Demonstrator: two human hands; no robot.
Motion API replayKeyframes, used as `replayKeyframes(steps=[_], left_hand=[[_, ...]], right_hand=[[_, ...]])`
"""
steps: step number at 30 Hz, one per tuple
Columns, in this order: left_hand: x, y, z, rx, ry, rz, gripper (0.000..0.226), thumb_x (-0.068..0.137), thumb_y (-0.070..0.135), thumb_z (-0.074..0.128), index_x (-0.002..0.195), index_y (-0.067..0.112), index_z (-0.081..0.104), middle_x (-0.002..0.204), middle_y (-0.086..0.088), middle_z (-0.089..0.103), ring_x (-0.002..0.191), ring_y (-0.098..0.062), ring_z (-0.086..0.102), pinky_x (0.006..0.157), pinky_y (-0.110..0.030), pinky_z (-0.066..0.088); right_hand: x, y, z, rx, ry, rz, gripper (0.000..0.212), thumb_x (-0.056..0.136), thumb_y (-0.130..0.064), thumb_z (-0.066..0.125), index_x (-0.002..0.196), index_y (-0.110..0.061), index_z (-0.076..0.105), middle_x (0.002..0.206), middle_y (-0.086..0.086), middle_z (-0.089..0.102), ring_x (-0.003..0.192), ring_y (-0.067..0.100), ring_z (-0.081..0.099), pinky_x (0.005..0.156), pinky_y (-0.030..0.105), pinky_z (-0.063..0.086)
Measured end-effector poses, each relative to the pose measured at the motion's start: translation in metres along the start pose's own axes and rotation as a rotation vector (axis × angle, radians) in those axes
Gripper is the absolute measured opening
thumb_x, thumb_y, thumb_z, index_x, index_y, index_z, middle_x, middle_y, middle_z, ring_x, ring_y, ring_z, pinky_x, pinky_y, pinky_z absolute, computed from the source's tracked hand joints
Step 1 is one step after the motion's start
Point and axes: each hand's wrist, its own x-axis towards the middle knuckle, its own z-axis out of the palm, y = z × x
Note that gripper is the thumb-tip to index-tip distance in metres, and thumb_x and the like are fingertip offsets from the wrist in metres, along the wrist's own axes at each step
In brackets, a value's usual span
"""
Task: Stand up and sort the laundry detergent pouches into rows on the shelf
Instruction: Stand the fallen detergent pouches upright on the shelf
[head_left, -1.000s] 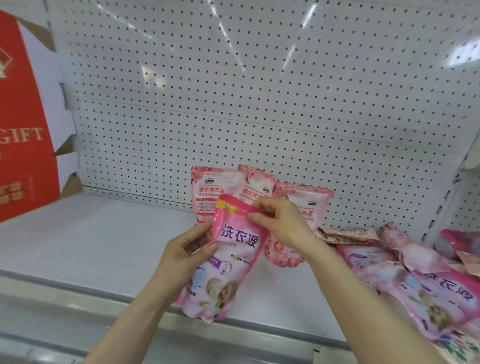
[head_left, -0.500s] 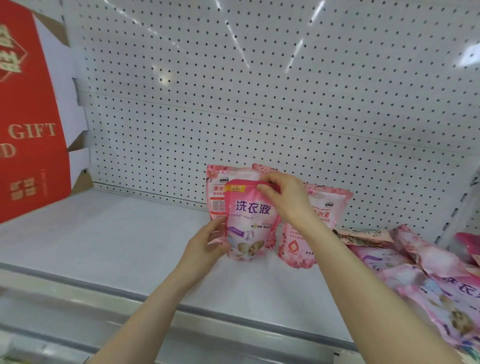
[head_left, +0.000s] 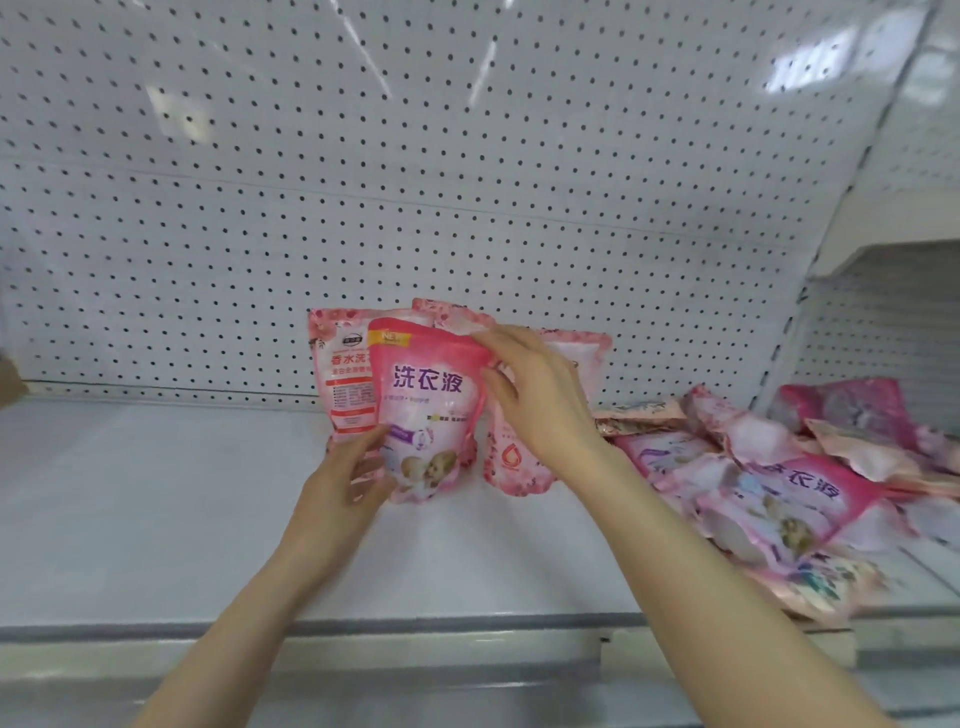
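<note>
Lowered from mid-air, the pink detergent pouch (head_left: 423, 410) now stands upright on the shelf (head_left: 156, 493), just in front of the standing pouches (head_left: 343, 384). The left hand (head_left: 348, 467) grips its lower corner; the right hand (head_left: 535, 400) pinches its top edge. The heaped pouches (head_left: 779, 483) to the right await sorting.

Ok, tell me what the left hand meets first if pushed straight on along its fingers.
The left hand meets the bright pink plastic detergent pouch it holds; behind that, probably the paler pink standing pouch.
</note>
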Motion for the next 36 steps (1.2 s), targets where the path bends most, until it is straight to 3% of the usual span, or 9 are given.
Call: replayKeyframes(steps=[5,8,14,17,22,26,29,32,36], left_hand=[[-0.007,0.012,0.020,0.112,-0.014,0.143,0.052,0.087,0.003,0.066,0.127,0.033,0.055,0.118,0.006,0.061,0.098,-0.002,0.062,0.080,-0.007,0.047],[-0.006,0.031,0.045,0.171,-0.049,0.241,0.049,0.085,0.002,0.068,0.123,0.032,0.059,0.114,0.005,0.064,0.096,-0.005,0.065,0.086,-0.021,0.052],[0.003,0.082,0.137,0.189,-0.142,0.335,0.043,0.085,-0.002,0.067,0.113,0.031,0.066,0.113,0.007,0.064,0.094,-0.001,0.065,0.086,-0.007,0.046],[0.014,0.105,0.193,0.238,-0.231,0.337,0.036,0.088,0.006,0.066,0.118,0.026,0.065,0.117,0.008,0.061,0.100,-0.007,0.063,0.090,-0.020,0.050],[0.054,0.123,0.265,0.416,-0.261,0.292,0.043,0.089,0.011,0.061,0.131,0.021,0.059,0.130,-0.002,0.058,0.116,-0.020,0.056,0.099,-0.036,0.045],[0.091,0.122,0.312,0.539,-0.218,0.216,0.044,0.092,0.014,0.057,0.136,0.019,0.055,0.136,-0.003,0.055,0.121,-0.023,0.053,0.099,-0.033,0.042],[0.119,0.116,0.336,0.711,-0.226,0.167,0.049,0.092,0.015,0.056,0.140,0.017,0.048,0.137,-0.006,0.055,0.123,-0.026,0.051,0.100,-0.034,0.040],[0.137,0.107,0.342,0.959,-0.312,0.007,0.039,0.095,0.020,0.049,0.134,0.020,0.047,0.128,-0.008,0.059,0.114,-0.028,0.056,0.098,-0.040,0.044],[0.139,0.103,0.333,1.187,-0.363,-0.020,0.037,0.091,0.010,0.044,0.126,0.019,0.054,0.117,-0.008,0.064,0.108,-0.029,0.060,0.087,-0.038,0.050]], right_hand=[[-0.039,0.052,-0.049,-0.023,0.177,0.117,0.040,0.092,-0.009,0.060,0.131,-0.019,0.062,0.127,0.002,0.065,0.115,0.021,0.061,0.097,0.035,0.048],[-0.052,0.110,-0.085,-0.091,0.201,0.303,0.037,0.093,-0.015,0.060,0.130,-0.018,0.063,0.124,0.003,0.067,0.110,0.020,0.064,0.095,0.037,0.050],[-0.070,0.221,-0.131,-0.275,-0.137,0.618,0.048,0.092,-0.046,0.056,0.134,-0.024,0.058,0.134,0.009,0.061,0.119,0.033,0.059,0.097,0.042,0.048],[-0.089,0.253,-0.137,-0.297,-0.378,0.517,0.041,0.096,-0.039,0.054,0.136,-0.032,0.054,0.138,0.002,0.060,0.120,0.030,0.059,0.097,0.042,0.047],[-0.108,0.296,-0.180,-0.222,-0.303,0.358,0.027,0.098,-0.021,0.055,0.117,-0.034,0.070,0.124,-0.014,0.067,0.106,0.014,0.065,0.087,0.026,0.045],[-0.118,0.309,-0.221,-0.034,-0.481,0.375,0.053,0.090,-0.006,0.057,0.089,-0.058,0.070,0.099,-0.042,0.064,0.096,0.003,0.067,0.084,0.025,0.054],[-0.112,0.319,-0.232,0.163,-0.595,0.436,0.061,0.086,0.007,0.050,0.081,-0.048,0.077,0.098,-0.023,0.073,0.091,-0.008,0.064,0.082,0.015,0.051],[-0.096,0.327,-0.232,0.453,-0.533,0.568,0.044,0.096,-0.001,0.043,0.087,-0.024,0.080,0.094,-0.002,0.078,0.093,0.015,0.072,0.082,0.022,0.056],[-0.073,0.341,-0.198,0.126,-0.496,0.646,0.029,0.099,-0.038,0.052,0.108,-0.020,0.072,0.104,0.000,0.073,0.098,0.021,0.067,0.089,0.037,0.055]])
